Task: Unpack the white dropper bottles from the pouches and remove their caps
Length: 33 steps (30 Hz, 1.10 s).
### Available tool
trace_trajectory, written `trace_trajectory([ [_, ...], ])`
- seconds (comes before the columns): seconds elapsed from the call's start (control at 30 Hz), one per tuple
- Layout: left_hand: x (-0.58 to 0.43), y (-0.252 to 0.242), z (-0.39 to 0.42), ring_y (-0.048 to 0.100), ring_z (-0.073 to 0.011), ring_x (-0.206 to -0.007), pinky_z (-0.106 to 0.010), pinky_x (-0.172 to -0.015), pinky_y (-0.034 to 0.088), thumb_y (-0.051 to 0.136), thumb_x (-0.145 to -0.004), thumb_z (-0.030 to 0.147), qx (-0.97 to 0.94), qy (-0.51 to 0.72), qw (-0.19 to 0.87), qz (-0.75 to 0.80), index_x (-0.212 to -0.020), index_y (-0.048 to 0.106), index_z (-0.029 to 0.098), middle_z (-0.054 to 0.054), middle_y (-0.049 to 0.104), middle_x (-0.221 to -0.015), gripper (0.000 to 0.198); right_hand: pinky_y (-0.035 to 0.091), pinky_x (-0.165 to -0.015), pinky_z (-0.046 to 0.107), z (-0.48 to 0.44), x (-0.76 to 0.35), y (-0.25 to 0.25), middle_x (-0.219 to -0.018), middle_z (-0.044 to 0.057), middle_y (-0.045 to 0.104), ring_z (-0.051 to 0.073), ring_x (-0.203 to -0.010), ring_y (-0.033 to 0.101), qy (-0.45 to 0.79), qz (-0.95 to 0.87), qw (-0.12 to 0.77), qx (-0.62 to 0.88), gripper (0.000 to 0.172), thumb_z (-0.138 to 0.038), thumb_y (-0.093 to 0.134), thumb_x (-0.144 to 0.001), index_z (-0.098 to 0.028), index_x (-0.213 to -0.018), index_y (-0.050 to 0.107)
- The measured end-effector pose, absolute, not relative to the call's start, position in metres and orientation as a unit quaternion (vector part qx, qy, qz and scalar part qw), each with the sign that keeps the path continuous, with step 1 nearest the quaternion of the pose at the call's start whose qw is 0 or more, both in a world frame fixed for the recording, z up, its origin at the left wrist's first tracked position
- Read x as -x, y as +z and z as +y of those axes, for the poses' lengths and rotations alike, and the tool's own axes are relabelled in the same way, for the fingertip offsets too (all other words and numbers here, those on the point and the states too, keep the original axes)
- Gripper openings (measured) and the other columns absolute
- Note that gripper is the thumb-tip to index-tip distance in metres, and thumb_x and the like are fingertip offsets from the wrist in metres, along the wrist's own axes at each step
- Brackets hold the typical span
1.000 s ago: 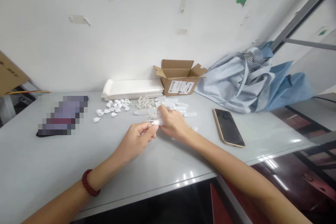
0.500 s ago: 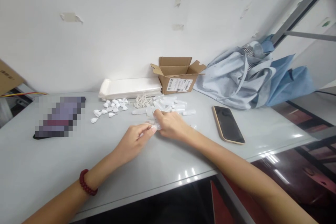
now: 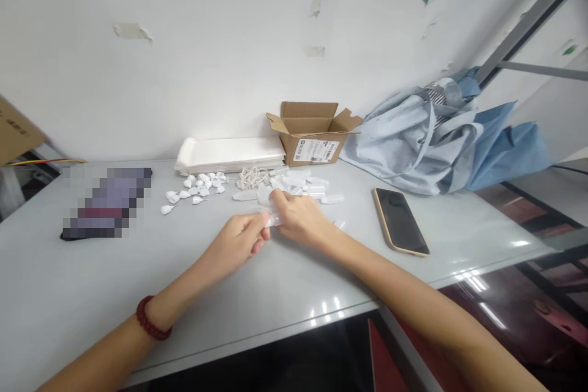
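Note:
Both my hands meet at the middle of the grey table [image 3: 68,294]. My right hand [image 3: 298,218] grips a small clear plastic bottle [image 3: 274,219] by its body. My left hand [image 3: 239,240] pinches the bottle's left end with thumb and fingers; what is between them is too small to make out. Just beyond my hands lie several more clear bottles [image 3: 303,185], a tangle of white strings [image 3: 250,177] and a scatter of small white caps [image 3: 195,187].
A stack of white bags [image 3: 229,155] and an open cardboard box [image 3: 313,131] stand against the wall. A phone [image 3: 400,221] lies face up to the right, with a blue cloth bag [image 3: 441,135] behind it. A dark blurred object [image 3: 106,202] is at the left.
My hands stay together on the bottle; the left fingers have closed in tighter on its end. The view shifted slightly.

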<state>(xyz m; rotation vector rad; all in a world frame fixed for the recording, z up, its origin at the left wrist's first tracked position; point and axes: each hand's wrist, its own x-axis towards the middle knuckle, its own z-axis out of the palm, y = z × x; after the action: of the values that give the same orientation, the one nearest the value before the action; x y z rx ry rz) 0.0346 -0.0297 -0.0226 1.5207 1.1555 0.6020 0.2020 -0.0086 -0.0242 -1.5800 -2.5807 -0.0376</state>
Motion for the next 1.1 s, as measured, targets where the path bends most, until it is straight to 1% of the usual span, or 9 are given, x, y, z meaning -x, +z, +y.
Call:
trace_trajectory([
  [0.1,-0.034,-0.024,-0.028,0.020,-0.0070,-0.040,-0.023,-0.042,0.016,0.036,-0.089,0.057,-0.566,0.218,0.628,0.487,-0.065,0.050,0.018,0.006,0.035,-0.049,0.048,0.034,-0.055,0.028,-0.009,-0.201,-0.025,-0.103,0.011,0.066,0.023,-0.076,0.062,-0.006,-0.850,0.065,0.523,0.027,-0.017,0.042,-0.082,-0.016,-0.109,0.044],
  [0.27,-0.035,-0.024,-0.029,0.034,-0.0086,-0.048,-0.022,-0.046,0.025,0.053,-0.083,0.052,-0.662,0.292,0.483,0.493,-0.061,0.044,0.018,0.004,0.039,-0.054,0.041,0.033,-0.052,0.028,-0.008,-0.202,-0.026,-0.102,0.011,0.066,0.022,-0.073,0.062,-0.008,-0.850,0.058,0.524,0.028,-0.019,0.046,-0.081,-0.016,-0.109,0.044],
  [0.47,-0.032,-0.020,-0.026,0.015,-0.0034,-0.036,-0.022,-0.040,0.009,0.045,-0.085,0.055,-0.475,0.191,0.730,0.452,-0.062,0.046,0.017,0.007,0.034,-0.049,0.045,0.034,-0.053,0.028,-0.009,-0.201,-0.023,-0.101,0.011,0.064,0.022,-0.081,0.062,-0.031,-0.853,0.060,0.517,0.024,-0.013,0.041,-0.083,-0.016,-0.107,0.046],
  [0.57,-0.032,-0.019,-0.026,0.021,-0.0035,-0.039,-0.020,-0.040,0.012,0.053,-0.083,0.054,-0.518,0.233,0.677,0.469,-0.067,0.048,0.017,0.005,0.040,-0.055,0.041,0.035,-0.054,0.027,-0.009,-0.201,-0.021,-0.102,0.012,0.063,0.022,-0.083,0.061,-0.034,-0.853,0.043,0.519,0.023,-0.013,0.042,-0.084,-0.015,-0.107,0.047],
  [0.67,-0.034,-0.021,-0.028,0.026,-0.0040,-0.042,-0.019,-0.041,0.016,0.056,-0.082,0.053,-0.558,0.265,0.623,0.480,-0.064,0.044,0.017,0.005,0.040,-0.056,0.042,0.034,-0.052,0.027,-0.009,-0.200,-0.021,-0.101,0.012,0.063,0.022,-0.081,0.062,-0.036,-0.852,0.041,0.521,0.024,-0.013,0.042,-0.083,-0.015,-0.107,0.047],
  [0.8,-0.031,-0.023,-0.022,0.017,-0.0024,-0.036,-0.019,-0.038,0.010,0.048,-0.087,0.049,-0.446,0.219,0.744,0.447,-0.059,0.043,0.017,0.006,0.033,-0.049,0.043,0.032,-0.052,0.028,-0.007,-0.202,-0.022,-0.102,0.011,0.064,0.022,-0.083,0.062,-0.053,-0.846,0.050,0.528,0.025,-0.011,0.039,-0.083,-0.016,-0.106,0.048],
  [0.9,-0.023,-0.019,-0.010,0.015,-0.0026,-0.037,-0.018,-0.035,0.009,0.050,-0.084,0.039,-0.357,0.242,0.793,0.430,-0.061,0.044,0.017,0.008,0.029,-0.051,0.032,0.031,-0.053,0.027,-0.003,-0.207,-0.023,-0.103,0.013,0.063,0.023,-0.084,0.062,-0.066,-0.819,0.052,0.567,0.028,-0.011,0.040,-0.081,-0.015,-0.107,0.047],
  [1.0,-0.008,-0.011,0.006,0.027,-0.0045,-0.042,-0.017,-0.035,0.012,0.054,-0.079,0.033,-0.373,0.354,0.732,0.447,-0.075,0.052,0.016,0.003,0.042,-0.063,0.018,0.032,-0.053,0.028,0.002,-0.211,-0.024,-0.105,0.013,0.063,0.025,-0.083,0.062,-0.067,-0.799,0.053,0.596,0.030,-0.013,0.042,-0.080,-0.015,-0.109,0.046],
  [1.1,0.014,-0.008,0.025,0.038,-0.0084,-0.050,-0.020,-0.039,0.023,0.059,-0.076,0.035,-0.505,0.431,0.510,0.546,-0.080,0.055,0.017,-0.001,0.051,-0.072,0.019,0.031,-0.053,0.028,0.003,-0.211,-0.025,-0.106,0.013,0.063,0.025,-0.082,0.062,-0.063,-0.799,0.062,0.595,0.028,-0.017,0.043,-0.081,-0.015,-0.109,0.045],
])
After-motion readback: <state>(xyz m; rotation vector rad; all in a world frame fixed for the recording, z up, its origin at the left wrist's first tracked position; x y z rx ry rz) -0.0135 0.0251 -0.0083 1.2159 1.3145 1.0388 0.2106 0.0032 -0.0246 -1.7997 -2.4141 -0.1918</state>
